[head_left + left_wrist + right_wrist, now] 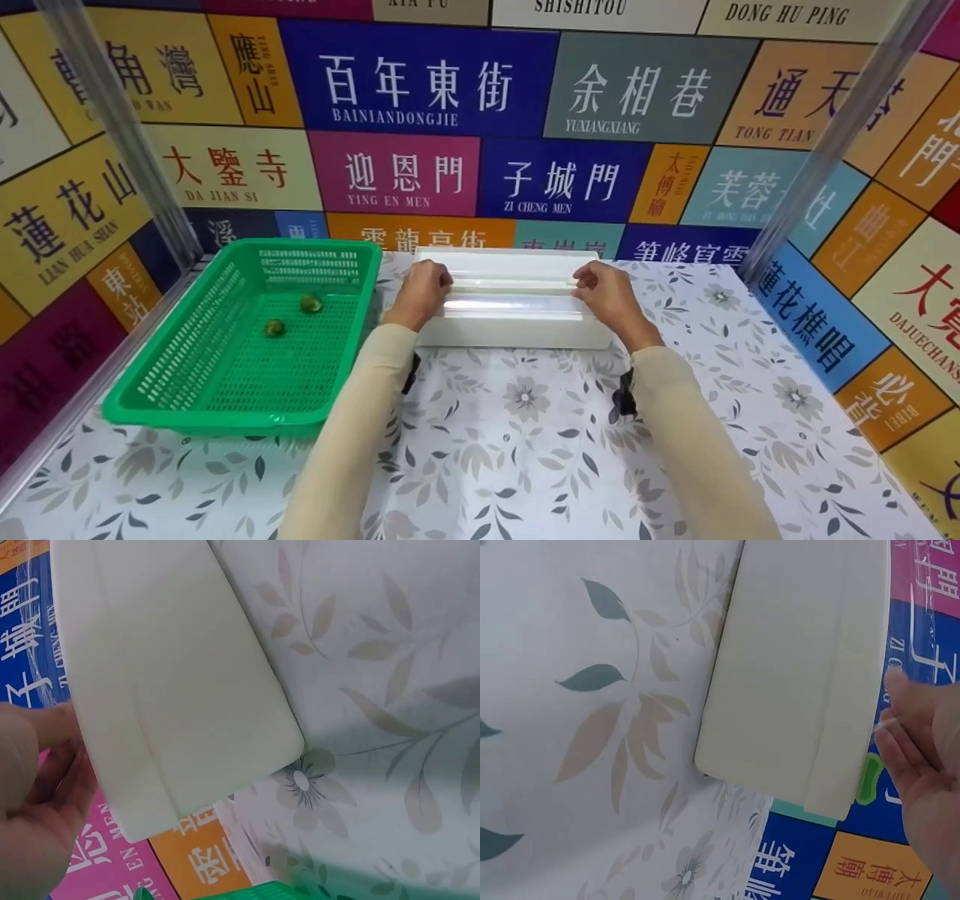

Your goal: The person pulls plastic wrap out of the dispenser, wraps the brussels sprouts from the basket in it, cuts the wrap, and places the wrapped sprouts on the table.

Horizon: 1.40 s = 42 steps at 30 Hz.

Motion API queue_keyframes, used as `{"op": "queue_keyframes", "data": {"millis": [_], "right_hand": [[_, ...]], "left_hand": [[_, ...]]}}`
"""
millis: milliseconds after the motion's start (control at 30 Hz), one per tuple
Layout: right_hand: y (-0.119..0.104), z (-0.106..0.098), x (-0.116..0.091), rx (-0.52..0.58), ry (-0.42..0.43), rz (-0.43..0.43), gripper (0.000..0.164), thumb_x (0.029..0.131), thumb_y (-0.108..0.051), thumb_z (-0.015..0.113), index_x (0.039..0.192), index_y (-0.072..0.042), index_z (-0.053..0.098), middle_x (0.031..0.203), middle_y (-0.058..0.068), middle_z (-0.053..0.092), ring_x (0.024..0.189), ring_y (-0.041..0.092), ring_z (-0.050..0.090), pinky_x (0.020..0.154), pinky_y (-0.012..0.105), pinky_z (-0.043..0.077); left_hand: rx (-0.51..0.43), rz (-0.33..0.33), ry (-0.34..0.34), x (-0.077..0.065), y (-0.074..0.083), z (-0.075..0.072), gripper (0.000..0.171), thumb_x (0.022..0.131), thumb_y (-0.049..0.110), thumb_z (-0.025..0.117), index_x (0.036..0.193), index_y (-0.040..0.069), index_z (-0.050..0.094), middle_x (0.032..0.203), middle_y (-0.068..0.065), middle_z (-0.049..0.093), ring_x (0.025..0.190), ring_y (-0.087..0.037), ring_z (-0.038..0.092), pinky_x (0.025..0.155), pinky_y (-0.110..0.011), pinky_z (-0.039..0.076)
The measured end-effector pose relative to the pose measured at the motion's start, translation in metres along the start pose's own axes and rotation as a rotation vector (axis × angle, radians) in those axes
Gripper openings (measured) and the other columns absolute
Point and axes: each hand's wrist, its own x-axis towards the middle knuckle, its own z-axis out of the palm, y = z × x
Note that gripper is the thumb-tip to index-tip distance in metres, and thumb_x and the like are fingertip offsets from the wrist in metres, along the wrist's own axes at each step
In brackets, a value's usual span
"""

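Observation:
A long white box (517,334), apparently a cling film dispenser, stands on the table between both hands. Clear, shiny cling film (514,302) stretches across its top from hand to hand. At the box's left end, my left hand (424,292) pinches one edge of the film; its fingertips are partly hidden behind the box in the left wrist view. On the opposite end, my right hand (609,298) pinches the other edge between thumb and fingers, as the right wrist view shows. A small green piece (868,778) sits at the box's edge near the right hand.
To the left stands a green perforated basket (356,330) holding two small round brownish-green items (310,303). A floral cloth (525,450) covers the table. Behind rises a wall of coloured signs (420,82), with clear corner posts (825,157) at both sides.

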Motion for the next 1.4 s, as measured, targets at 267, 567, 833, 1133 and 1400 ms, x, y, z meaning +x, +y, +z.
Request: {"op": "queue_keyframes", "data": {"millis": [267,567,833,1133,1400], "right_hand": [[-0.002,0.002,0.0,-0.068,-0.005,-0.007,0.016,0.095,0.0,0.062,0.11,0.005,0.067,0.104,0.023,0.066,0.097,0.035,0.062,0.088,0.046,0.053],[0.001,-0.003,0.0,-0.135,-0.031,0.026,0.014,0.098,-0.005,0.06,0.104,0.004,0.069,0.104,0.023,0.064,0.099,0.036,0.061,0.09,0.048,0.051],[-0.002,-0.009,0.0,-0.137,-0.023,0.037,0.018,0.101,-0.012,0.058,0.106,0.001,0.068,0.105,0.022,0.07,0.097,0.034,0.064,0.088,0.048,0.052],[-0.006,-0.02,0.002,-0.068,-0.027,0.071,0.022,0.104,-0.013,0.053,0.113,0.001,0.067,0.111,0.022,0.069,0.102,0.034,0.063,0.092,0.048,0.052],[-0.008,-0.026,0.002,0.008,-0.021,0.101,0.026,0.105,-0.016,0.05,0.117,0.002,0.065,0.109,0.02,0.068,0.102,0.032,0.064,0.088,0.044,0.053]], "left_hand": [[0.129,-0.003,0.051,-0.003,-0.003,-0.003,0.016,0.094,0.001,0.062,0.1,0.001,0.077,0.108,-0.016,0.074,0.104,-0.03,0.069,0.096,-0.041,0.056],[0.159,-0.005,0.037,-0.002,-0.004,-0.007,0.017,0.097,0.004,0.06,0.105,-0.001,0.074,0.11,-0.016,0.074,0.106,-0.03,0.069,0.098,-0.041,0.056],[0.072,-0.049,0.024,0.0,-0.005,-0.015,0.021,0.099,0.006,0.058,0.113,0.003,0.074,0.117,-0.014,0.073,0.111,-0.027,0.068,0.102,-0.04,0.055],[-0.017,-0.016,0.028,0.002,-0.005,-0.025,0.02,0.1,0.011,0.059,0.112,0.0,0.071,0.113,-0.015,0.073,0.105,-0.028,0.068,0.098,-0.04,0.056],[-0.057,-0.003,-0.001,-0.001,-0.005,-0.033,0.018,0.102,0.009,0.055,0.114,0.0,0.066,0.114,-0.017,0.07,0.104,-0.029,0.065,0.097,-0.041,0.056]]}}
